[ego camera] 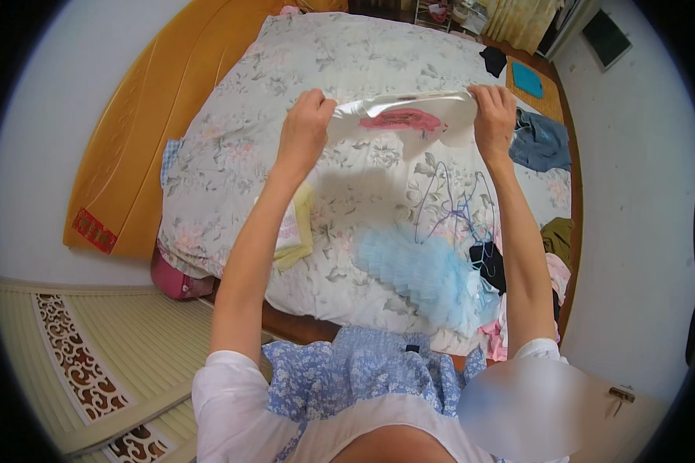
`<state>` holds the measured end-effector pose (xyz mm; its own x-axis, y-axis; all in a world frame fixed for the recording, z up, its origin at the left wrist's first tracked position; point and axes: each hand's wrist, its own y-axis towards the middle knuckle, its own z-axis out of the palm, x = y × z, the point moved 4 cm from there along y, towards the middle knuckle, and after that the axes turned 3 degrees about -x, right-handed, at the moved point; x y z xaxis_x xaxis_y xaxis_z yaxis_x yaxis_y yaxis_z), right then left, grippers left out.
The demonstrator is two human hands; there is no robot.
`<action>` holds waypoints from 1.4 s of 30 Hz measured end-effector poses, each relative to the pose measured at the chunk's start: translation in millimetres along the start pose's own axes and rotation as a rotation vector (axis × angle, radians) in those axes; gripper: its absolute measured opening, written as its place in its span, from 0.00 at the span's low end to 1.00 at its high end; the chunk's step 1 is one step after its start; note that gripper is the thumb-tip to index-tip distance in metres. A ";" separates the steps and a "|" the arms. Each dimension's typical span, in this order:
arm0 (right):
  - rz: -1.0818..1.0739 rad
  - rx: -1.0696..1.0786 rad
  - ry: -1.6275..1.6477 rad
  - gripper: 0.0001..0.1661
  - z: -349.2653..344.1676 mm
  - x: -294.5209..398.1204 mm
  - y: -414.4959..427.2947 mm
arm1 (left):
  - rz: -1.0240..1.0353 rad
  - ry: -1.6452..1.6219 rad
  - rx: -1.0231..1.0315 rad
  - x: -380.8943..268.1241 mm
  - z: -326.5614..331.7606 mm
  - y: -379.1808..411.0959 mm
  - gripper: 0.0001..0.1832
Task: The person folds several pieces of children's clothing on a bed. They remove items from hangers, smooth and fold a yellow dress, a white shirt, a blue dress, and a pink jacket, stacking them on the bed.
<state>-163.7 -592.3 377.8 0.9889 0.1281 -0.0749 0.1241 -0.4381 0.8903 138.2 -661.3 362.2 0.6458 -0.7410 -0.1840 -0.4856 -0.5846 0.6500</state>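
Between my raised hands a white cloth garment with a pink print is stretched out above the bed. My left hand grips its left end, and my right hand pinches the right end. Below my hands, a light blue tulle garment lies on the floral bedsheet. Several wire hangers sit beside it, tangled together. A yellow and white folded garment rests near my left forearm and is partly hidden by it.
Denim clothing, a black cloth and an olive garment lie along the bed's right side. A wooden headboard stands at left. Blue floral fabric is near my body. A blurred patch hides the lower right.
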 end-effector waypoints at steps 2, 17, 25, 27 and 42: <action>0.029 0.031 0.025 0.14 12.5 0.1 -19.8 | 0.035 -0.001 -0.049 3.4 10.3 -9.9 0.12; 0.242 0.813 0.325 0.10 141.2 129.4 -413.9 | -0.102 0.067 0.574 78.9 275.3 -370.4 0.15; 0.279 1.156 0.495 0.10 125.2 130.5 -467.9 | -0.177 -0.063 0.729 71.5 271.2 -409.4 0.22; 0.463 1.185 0.545 0.10 134.4 119.5 -468.2 | -0.270 -0.082 0.716 77.0 270.6 -403.5 0.23; 0.711 1.357 -0.038 0.19 246.9 27.2 -440.6 | -0.149 -0.397 0.732 -50.7 387.3 -330.6 0.29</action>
<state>-171.5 -615.5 -127.4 0.8727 -0.4658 0.1463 -0.4033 -0.8566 -0.3220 37.9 -558.4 -128.9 0.5450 -0.6203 -0.5641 -0.7594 -0.6504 -0.0184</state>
